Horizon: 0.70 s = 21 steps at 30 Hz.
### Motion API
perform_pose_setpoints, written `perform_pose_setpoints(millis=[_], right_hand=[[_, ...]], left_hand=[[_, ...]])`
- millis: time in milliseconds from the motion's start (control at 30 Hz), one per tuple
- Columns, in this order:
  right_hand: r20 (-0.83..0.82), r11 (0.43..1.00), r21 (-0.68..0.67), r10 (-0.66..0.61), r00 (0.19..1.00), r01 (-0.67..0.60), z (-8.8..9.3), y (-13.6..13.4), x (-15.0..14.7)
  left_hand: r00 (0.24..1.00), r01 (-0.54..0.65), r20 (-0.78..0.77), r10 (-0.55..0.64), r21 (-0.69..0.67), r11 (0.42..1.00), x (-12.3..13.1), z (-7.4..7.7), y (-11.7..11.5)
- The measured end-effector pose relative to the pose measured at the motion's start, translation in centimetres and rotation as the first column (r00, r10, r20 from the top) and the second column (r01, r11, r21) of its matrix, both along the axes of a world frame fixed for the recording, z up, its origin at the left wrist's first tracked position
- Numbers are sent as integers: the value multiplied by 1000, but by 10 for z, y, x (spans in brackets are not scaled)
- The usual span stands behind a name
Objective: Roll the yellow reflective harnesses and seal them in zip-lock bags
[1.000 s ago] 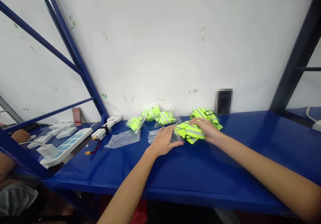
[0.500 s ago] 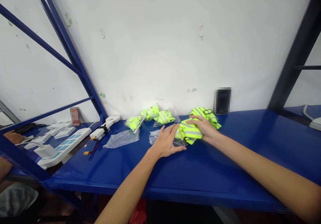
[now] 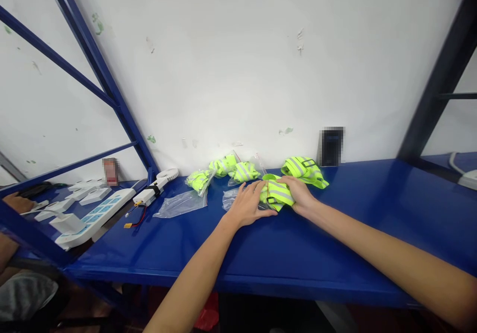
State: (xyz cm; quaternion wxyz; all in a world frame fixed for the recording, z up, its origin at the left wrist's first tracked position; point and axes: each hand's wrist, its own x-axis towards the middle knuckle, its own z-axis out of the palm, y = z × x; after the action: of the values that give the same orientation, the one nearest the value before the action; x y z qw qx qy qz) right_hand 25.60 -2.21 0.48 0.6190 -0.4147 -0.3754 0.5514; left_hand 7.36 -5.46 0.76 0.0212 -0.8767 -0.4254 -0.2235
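Observation:
A folded fluorescent-yellow reflective strap (image 3: 280, 194) with grey bands lies at the mouth of a clear zip bag (image 3: 228, 199), partly inside it. My right hand (image 3: 301, 194) is closed round the strap's right side. My left hand (image 3: 248, 206) lies over the bag and holds its opening, thumb stretched to the right along the near edge; the hand hides much of the bag. Just behind my right hand, a second loose reflective strap (image 3: 303, 169) with a black buckle rests against the wall side.
Bagged reflective straps (image 3: 222, 165) sit at the back, left of my hands. An flat clear bag (image 3: 181, 205) lies on the blue table (image 3: 167, 248). Further left are a white handheld fan (image 3: 167, 175) with wires and a power strip (image 3: 97, 218). Another person's hand (image 3: 18, 203) shows far left.
My right hand has moved left with the folded strap, pushing it further into the bag mouth and away from the loose strap behind. My left hand has stayed nearly in place.

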Motion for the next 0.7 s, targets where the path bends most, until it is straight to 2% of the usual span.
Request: perform_pose_setpoints(millis=[133, 267, 400, 700], right_hand=[[88, 999, -53, -9, 996, 14, 3, -13, -7], [181, 997, 42, -65, 981, 59, 4, -16, -9], [197, 977, 165, -167, 966, 135, -1, -11, -7], [75, 968, 249, -51, 996, 31, 2, -11, -8]], left_hand=[[999, -10, 44, 13, -53, 999, -2, 1, -1], [995, -6, 102, 16, -104, 995, 0, 0, 0], [985, -41, 163, 58, -103, 994, 5, -1, 0], [974, -133, 175, 142, -61, 989, 12, -10, 1]])
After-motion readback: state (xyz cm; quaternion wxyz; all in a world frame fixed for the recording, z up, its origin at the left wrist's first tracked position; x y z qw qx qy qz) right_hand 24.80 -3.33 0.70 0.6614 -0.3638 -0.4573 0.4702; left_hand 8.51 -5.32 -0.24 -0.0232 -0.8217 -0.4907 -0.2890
